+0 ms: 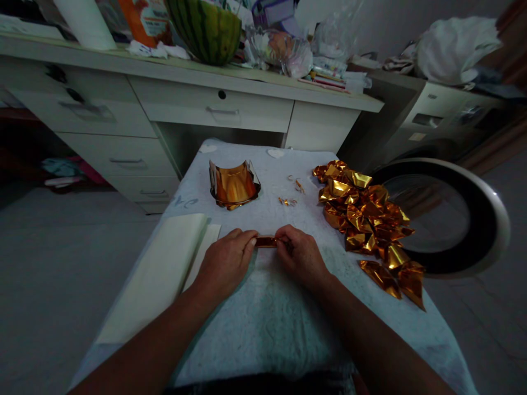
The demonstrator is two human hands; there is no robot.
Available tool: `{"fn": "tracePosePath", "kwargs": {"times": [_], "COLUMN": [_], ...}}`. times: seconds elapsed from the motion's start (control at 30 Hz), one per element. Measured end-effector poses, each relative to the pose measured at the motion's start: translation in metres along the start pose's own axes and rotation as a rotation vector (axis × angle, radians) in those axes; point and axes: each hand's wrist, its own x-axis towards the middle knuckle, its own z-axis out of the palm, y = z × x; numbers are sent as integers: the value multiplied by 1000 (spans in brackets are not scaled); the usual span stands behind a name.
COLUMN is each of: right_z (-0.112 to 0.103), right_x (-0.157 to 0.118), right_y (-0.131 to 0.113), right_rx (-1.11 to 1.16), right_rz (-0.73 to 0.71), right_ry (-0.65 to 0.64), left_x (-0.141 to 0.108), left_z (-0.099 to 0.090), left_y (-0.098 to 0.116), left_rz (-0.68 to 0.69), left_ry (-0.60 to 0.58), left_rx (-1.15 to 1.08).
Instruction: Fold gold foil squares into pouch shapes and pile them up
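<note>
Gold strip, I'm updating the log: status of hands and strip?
Left hand and right hand: pinching opposite ends of gold strip. Strip: crosswise between hands. Nearby: small gold pieces beyond, gold foil pile to the right.

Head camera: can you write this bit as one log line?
left hand: holds gold foil strip | right hand: holds strip's other end | gold foil bundles: heaped at right | pale paper: at left

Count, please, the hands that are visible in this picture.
2. The left hand pinches the left part of a shiny foil strip, and the right hand pinches its right part, over the cloth.
</note>
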Motion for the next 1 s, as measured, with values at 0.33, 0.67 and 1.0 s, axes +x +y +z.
{"fn": "tracePosePath", "kwargs": {"times": [0.33, 0.67, 1.0], "right_z": [1, 2, 3], "right_x": [0, 1, 1], "right_y": [-4, -4, -6], "right_rx": [56, 4, -26], "right_rz": [74, 52, 88], "right_ry": [17, -47, -5], "left_x": [-2, 0, -2], "left_z": [5, 0, 7], "left_y": [3, 9, 7], "left_rz": [48, -31, -11], "left_ry": [55, 18, -11], "left_rx": [19, -45, 33]}}
